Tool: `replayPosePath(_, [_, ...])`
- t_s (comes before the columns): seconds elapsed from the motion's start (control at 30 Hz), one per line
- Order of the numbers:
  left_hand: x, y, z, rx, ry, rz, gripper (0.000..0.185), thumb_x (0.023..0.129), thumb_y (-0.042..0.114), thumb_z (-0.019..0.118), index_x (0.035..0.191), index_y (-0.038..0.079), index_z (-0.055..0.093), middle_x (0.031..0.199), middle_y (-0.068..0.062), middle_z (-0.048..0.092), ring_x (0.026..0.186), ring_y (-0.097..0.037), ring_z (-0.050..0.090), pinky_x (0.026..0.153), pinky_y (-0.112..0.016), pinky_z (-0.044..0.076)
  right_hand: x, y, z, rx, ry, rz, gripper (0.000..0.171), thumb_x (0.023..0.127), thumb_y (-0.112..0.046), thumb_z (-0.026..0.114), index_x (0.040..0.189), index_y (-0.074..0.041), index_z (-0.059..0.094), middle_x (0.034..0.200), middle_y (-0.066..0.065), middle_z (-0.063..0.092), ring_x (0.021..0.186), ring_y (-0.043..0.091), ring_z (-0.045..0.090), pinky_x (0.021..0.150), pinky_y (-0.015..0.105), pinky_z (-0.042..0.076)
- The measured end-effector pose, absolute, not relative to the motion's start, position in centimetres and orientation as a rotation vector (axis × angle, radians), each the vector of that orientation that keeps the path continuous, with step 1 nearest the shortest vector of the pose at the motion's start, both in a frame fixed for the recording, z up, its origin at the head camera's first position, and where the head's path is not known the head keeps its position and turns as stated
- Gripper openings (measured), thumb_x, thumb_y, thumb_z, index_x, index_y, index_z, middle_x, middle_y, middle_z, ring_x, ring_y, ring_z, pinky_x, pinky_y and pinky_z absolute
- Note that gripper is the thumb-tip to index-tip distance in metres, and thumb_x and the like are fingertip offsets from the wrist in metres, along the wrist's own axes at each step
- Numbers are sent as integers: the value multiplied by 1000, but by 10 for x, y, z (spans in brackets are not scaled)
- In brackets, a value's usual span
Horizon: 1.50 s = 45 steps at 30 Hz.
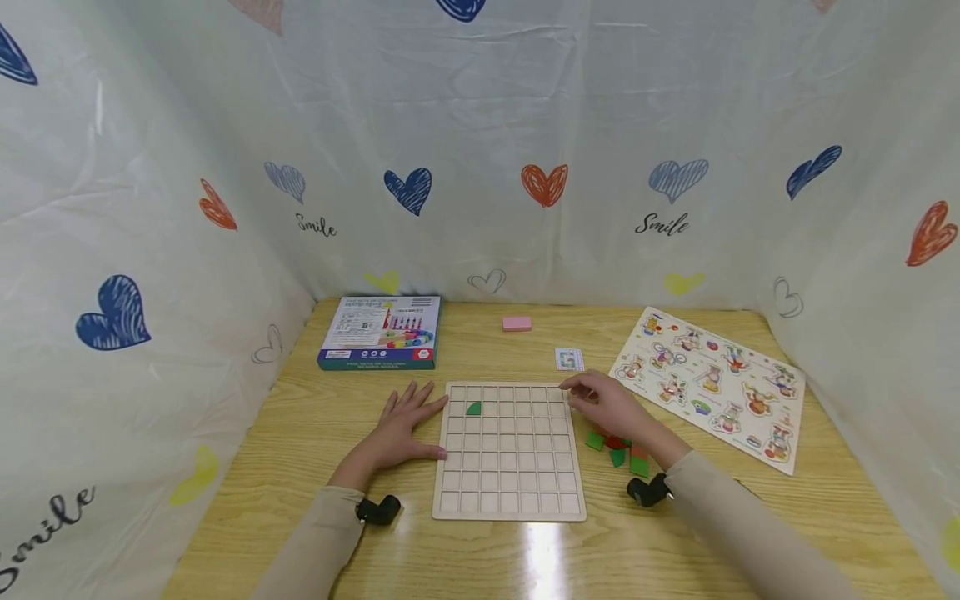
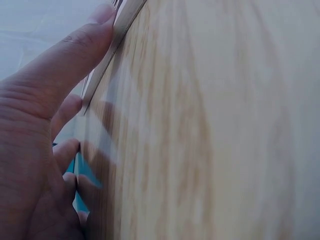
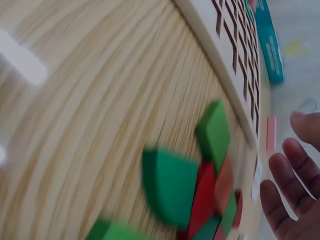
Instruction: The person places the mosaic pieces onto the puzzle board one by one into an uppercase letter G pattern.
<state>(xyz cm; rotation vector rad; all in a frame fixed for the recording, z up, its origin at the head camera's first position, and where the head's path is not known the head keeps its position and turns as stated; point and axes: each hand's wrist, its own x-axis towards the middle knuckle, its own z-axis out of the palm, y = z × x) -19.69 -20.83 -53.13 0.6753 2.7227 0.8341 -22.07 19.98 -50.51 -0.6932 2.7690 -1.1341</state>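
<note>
A pale wooden grid board (image 1: pixel 510 454) lies flat in the middle of the table, with one green piece (image 1: pixel 473 408) in a cell near its top left. My left hand (image 1: pixel 408 425) rests flat on the table, fingers spread against the board's left edge; the thumb (image 2: pixel 65 65) lies along that edge (image 2: pixel 122 22). My right hand (image 1: pixel 592 398) hovers by the board's top right corner, fingers (image 3: pixel 287 195) relaxed and empty. Just under that wrist is a small pile of green and red pieces (image 1: pixel 618 450), with a green piece (image 3: pixel 170 185) and a red piece (image 3: pixel 204 197) close to the camera.
A teal-edged game box (image 1: pixel 378 332) lies at the back left, a pink block (image 1: pixel 517 323) at the back centre, and a small card (image 1: pixel 569 359) behind the board. An animal peg puzzle (image 1: pixel 712 387) lies to the right. A heart-printed curtain (image 1: pixel 480 167) encloses the table on three sides.
</note>
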Motion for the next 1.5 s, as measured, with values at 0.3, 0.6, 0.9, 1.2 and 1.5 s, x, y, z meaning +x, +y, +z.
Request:
replayPosePath(0.3, [-198, -209, -532, 676, 2729, 824, 96, 79, 58, 81, 159, 23, 39, 170, -12, 14, 155, -40, -2, 122, -59, -10, -206, 256, -499, -589, 2873, -1050, 27, 98, -12, 69, 124, -5, 70, 107, 3, 67, 95, 20, 64, 79, 37, 56])
replayPosePath(0.6, [-197, -209, -532, 663, 2729, 813, 97, 79, 59, 81, 159, 23, 39, 170, -11, 14, 156, -39, -3, 122, -59, -10, -196, 287, -504, -453, 2901, -972, 24, 98, -13, 69, 120, -5, 72, 105, 6, 68, 93, 22, 65, 79, 39, 55])
replayPosePath(0.9, [-197, -209, -532, 669, 2731, 812, 97, 79, 59, 81, 159, 23, 40, 170, -11, 15, 155, -40, -3, 122, -59, -10, -193, 295, -517, -428, 2874, -892, 22, 96, -14, 71, 116, -6, 72, 105, 7, 66, 93, 23, 64, 80, 43, 55])
replayPosePath(1.2, [-196, -208, -530, 683, 2734, 826, 97, 78, 57, 82, 158, 20, 41, 169, -14, 17, 155, -41, 0, 122, -60, -9, -197, 291, -517, -364, 2871, -926, 19, 95, -12, 71, 112, -5, 69, 102, 5, 66, 91, 21, 62, 81, 42, 53])
replayPosePath(1.5, [-196, -208, -529, 667, 2732, 814, 97, 78, 58, 82, 158, 21, 41, 169, -12, 16, 155, -40, -1, 122, -59, -9, -198, 290, -522, -389, 2909, -961, 14, 98, -12, 69, 111, -9, 64, 89, -1, 60, 77, 14, 52, 67, 30, 45])
